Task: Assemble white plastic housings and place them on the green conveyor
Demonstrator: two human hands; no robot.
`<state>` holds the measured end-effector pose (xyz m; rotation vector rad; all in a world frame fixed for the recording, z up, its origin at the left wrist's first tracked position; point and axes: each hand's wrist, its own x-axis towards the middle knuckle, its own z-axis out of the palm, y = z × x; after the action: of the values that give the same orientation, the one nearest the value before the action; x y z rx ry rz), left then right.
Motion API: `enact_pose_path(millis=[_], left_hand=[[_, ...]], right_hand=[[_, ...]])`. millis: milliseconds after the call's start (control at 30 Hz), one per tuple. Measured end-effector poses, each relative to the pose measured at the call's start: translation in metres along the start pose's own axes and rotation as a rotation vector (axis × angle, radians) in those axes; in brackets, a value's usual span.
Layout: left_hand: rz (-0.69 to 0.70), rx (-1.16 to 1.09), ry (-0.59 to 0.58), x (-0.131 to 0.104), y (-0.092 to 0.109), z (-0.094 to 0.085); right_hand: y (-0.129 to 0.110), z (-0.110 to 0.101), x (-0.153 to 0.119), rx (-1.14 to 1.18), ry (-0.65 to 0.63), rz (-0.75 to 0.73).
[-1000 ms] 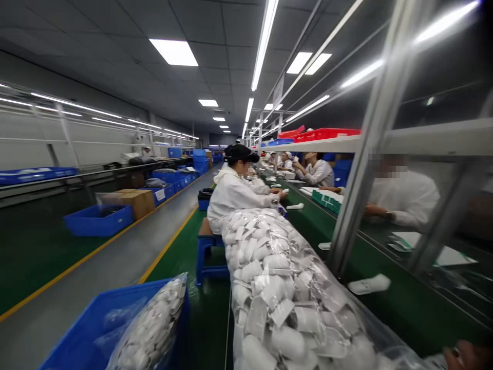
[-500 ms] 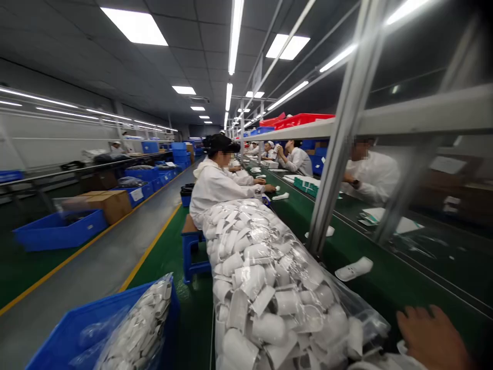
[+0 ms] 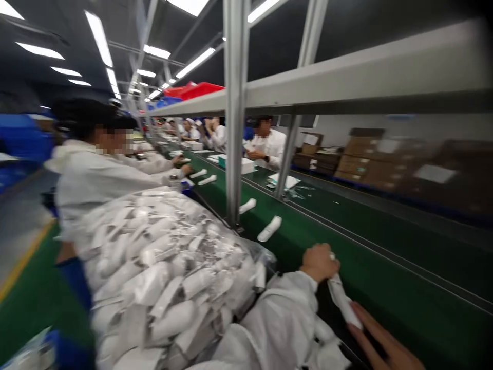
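A long white plastic piece (image 3: pixel 342 302) stretches between my two hands over the near edge of the green conveyor belt. My left hand (image 3: pixel 320 262), in a white sleeve, is closed at the far end of the piece, its fingers curled. At the near end, the thumb and fingers of my right hand (image 3: pixel 385 336) close around the piece; the hand is partly blurred and cut off by the frame's bottom. Beside my left forearm lies a big clear bag (image 3: pixel 173 272) full of white plastic shells.
More white pieces lie along the green belt (image 3: pixel 389 277), one nearby (image 3: pixel 269 228). A metal post (image 3: pixel 233 128) rises beyond the bag and joins a shelf rail (image 3: pixel 346 87). A co-worker (image 3: pixel 103 169) in white sits to the left; others work further down. Cardboard boxes (image 3: pixel 364 159) stand across the belt.
The view has swung right and nearer the belt. My left hand, spread over the belt edge before, has closed on the long white piece. My right hand has come into view at its near end.
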<state>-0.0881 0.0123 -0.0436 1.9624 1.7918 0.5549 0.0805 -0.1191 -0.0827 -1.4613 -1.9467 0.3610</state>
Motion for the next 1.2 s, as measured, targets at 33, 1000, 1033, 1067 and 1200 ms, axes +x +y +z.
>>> enact_pose_path(millis=[33, 1000, 1033, 1067, 1200], left_hand=[[0.024, 0.005, 0.009, 0.001, 0.004, 0.002], [0.126, 0.123, 0.383, 0.014, -0.007, -0.029], [0.049, 0.17, 0.458, 0.015, -0.012, -0.035], [-0.02, 0.211, 0.504, 0.016, -0.018, -0.039], [-0.191, 0.295, 0.389, 0.018, -0.032, -0.042]], right_hand=[[0.001, -0.005, -0.005, -0.009, -0.049, 0.02], [-0.052, -0.1, -0.002, 0.166, -0.556, 0.084], [-0.056, -0.102, -0.004, 0.189, -0.647, 0.076], [-0.059, -0.102, -0.005, 0.192, -0.703, 0.076], [-0.055, -0.09, -0.006, 0.176, -0.731, 0.098]])
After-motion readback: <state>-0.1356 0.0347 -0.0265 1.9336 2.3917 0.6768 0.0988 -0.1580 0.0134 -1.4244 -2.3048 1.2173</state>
